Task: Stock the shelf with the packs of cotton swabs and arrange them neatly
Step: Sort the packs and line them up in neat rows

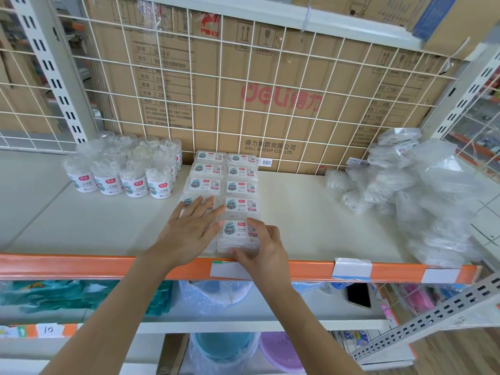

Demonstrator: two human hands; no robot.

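Packs [240, 186], flat clear plastic boxes with white labels, lie in two columns from the back of the shelf [324, 212] to its front edge, nine labels showing. The right hand [263, 246] pinches the front pack [238, 234]; the left hand [189, 228] rests flat, fingers straight, on the neighbouring column.

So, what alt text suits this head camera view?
A person's right hand grips the front pack in two neat rows of flat packs on a shelf, while the left hand rests flat on the neighbouring row. Round tubs stand left; a loose pile of packs lies right.
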